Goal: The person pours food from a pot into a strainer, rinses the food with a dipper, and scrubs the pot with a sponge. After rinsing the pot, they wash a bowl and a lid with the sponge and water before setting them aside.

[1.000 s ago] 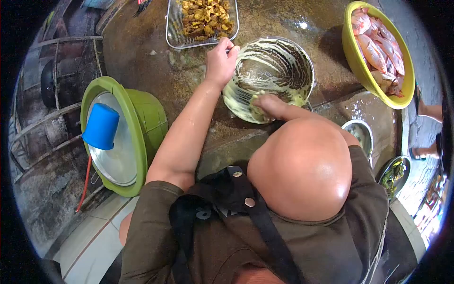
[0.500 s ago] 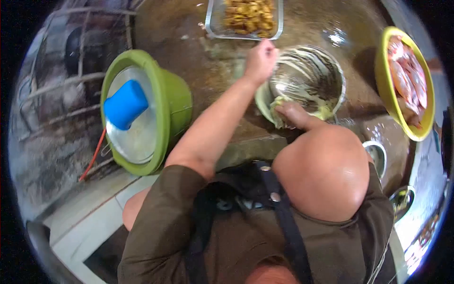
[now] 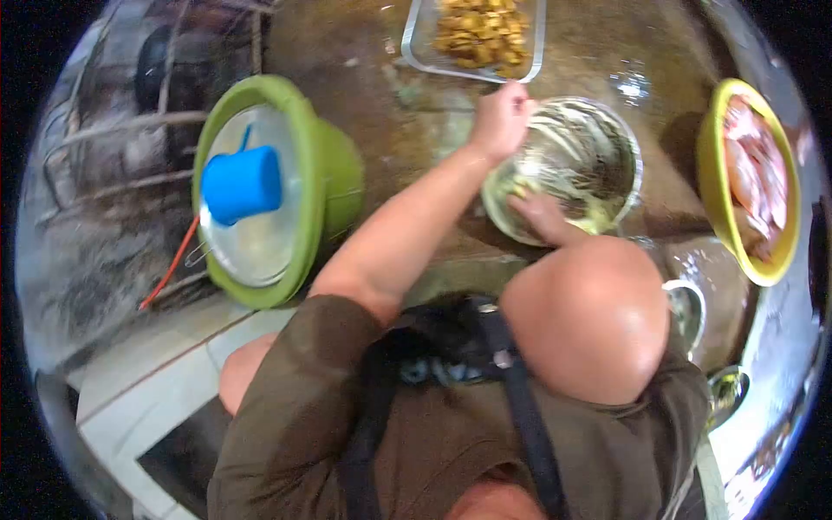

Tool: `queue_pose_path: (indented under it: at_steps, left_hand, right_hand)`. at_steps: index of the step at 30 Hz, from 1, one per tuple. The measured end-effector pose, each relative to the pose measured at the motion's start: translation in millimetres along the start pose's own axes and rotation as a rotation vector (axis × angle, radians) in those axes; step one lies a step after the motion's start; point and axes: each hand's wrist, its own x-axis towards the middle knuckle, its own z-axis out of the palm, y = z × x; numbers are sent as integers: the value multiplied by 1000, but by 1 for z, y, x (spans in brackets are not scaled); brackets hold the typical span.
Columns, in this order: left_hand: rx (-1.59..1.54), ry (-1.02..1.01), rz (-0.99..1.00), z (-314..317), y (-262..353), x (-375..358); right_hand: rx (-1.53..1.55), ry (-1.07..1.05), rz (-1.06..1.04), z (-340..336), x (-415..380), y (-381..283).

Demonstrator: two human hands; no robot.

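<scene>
A round metal pot point(image 3: 598, 143) stands on the wet floor in front of me, its inner wall streaked with a whitish coating. My left hand point(image 3: 505, 120) is closed at the pot's upper left rim, its fingertips partly hidden. Down inside the pot, against the near wall, is my right hand point(image 3: 543, 215). Its fingers are on pale yellow-green soft material point(image 3: 523, 188); blur hides exactly what this is. More of that material point(image 3: 598, 215) lies to the right of the wrist. My raised knee point(image 3: 589, 312) covers part of the right arm.
Beyond the pot is a clear rectangular tray point(image 3: 420, 48) with yellow-brown chunks point(image 3: 485, 35). At left, a green tub point(image 3: 342, 178) has a metal lid point(image 3: 251, 247) carrying a blue mug point(image 3: 243, 185). A yellow basin point(image 3: 711, 173) of raw fish-like pieces point(image 3: 756, 178) and small bowls point(image 3: 686, 316) stand at right.
The view has shifted and tilted a little, moving the pot and tray slightly right and down in the picture. My right hand has shifted slightly inside the pot; the left stays at the rim.
</scene>
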Motion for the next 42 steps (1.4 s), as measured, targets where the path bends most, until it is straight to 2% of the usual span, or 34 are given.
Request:
queue_pose_path:
  at_steps: [1, 2, 3, 5, 7, 9, 10, 11, 12, 13, 14, 15, 16, 17, 18, 19, 21, 23, 25, 27, 28, 29, 30, 31, 33, 34, 35, 36, 37, 38, 39, 40, 42]
  left_hand:
    - [15, -54, 0, -5, 4, 1]
    - [20, -90, -101, -10, 14, 0]
    - [28, -63, -48, -10, 8, 0]
    - [119, -95, -71, -9, 14, -4]
    - [127, -92, -50, -11, 22, -7]
    - [129, -74, -31, -11, 26, -8]
    - [128, -28, -57, -9, 24, -12]
    - [127, 17, -78, -7, 20, -13]
    - [110, 15, -79, -5, 13, -12]
    - [131, 32, -74, -4, 13, -13]
    - [130, 49, -75, -2, 10, -12]
    - [133, 67, -79, -2, 8, -11]
    - [137, 69, -71, -2, 11, -9]
    - [152, 60, -78, -3, 17, -8]
    - [168, 48, -85, -2, 22, -9]
    - [155, 38, -85, -1, 28, -9]
    - [161, -22, -57, 0, 43, -13]
    - [203, -13, 17, 4, 50, -17]
    - [181, -32, 41, 4, 54, -18]
    - [155, 5, 35, 7, 44, -13]
    - [132, 45, 23, 9, 36, -11]
    - [105, 92, 7, 13, 26, -6]
    - [121, 127, -32, 15, 23, -2]
    - [139, 164, -74, 17, 22, 1]
    - [148, 201, -133, 23, 19, 2]
    - [138, 220, -185, 25, 14, 1]
    - [130, 237, -235, 28, 5, -1]
    - [131, 231, -227, 31, -8, -4]
    - [115, 268, -300, 35, -34, -12]
    - [98, 306, -375, 38, -58, -19]
    - [79, 345, -450, 38, -69, -22]
    - [76, 343, -447, 33, -71, -25]
    - [-5, 30, -748, 22, -71, -38]
  right_hand:
    - [7, -42, 107, -7, 25, -10]
    - [-140, 94, 101, -8, 49, -7]
    - [-276, 231, 91, -11, 66, 0]
    - [-311, 322, 273, -57, 74, 22]
    - [-404, 603, 367, -74, 61, 58]
    - [-300, 500, 851, -79, 33, 85]
    - [-410, 538, 755, -75, 9, 92]
    - [-197, 346, 970, -61, -9, 90]
    - [-360, 445, 891, -26, -29, 91]
    - [-267, 433, 966, -1, -30, 77]
    - [441, 225, 1145, -1, -21, 56]
    - [283, 187, 926, -7, -13, 14]
    - [504, -39, 938, -52, 9, -33]
    - [322, 296, 504, -23, 19, -30]
    - [314, 460, 353, -3, 25, -19]
    - [304, 621, 203, -23, 43, -27]
    - [440, 585, 418, -11, 69, 10]
    - [192, 692, 598, -45, 78, 52]
    - [927, 823, 868, -67, 54, 85]
    - [70, 644, 909, -48, 7, 113]
    - [-2, 528, 1034, -43, -7, 98]
    - [107, 336, 1160, -51, -10, 68]
    - [129, 322, 1138, -35, -11, 53]
    - [447, 245, 1038, -51, -7, 25]
    - [519, 71, 736, -45, 2, 5]
    - [557, 46, 654, -46, 3, -5]
    - [594, 206, 492, -42, 6, -14]
    - [573, 69, 398, -48, -2, -15]
    - [547, -74, 302, -75, -4, -27]
    - [440, -158, 331, -61, -8, -23]
    - [437, -156, 332, -68, -9, -26]
    - [371, -240, 358, -80, -9, -31]
    - [250, -368, 430, -87, -13, -32]
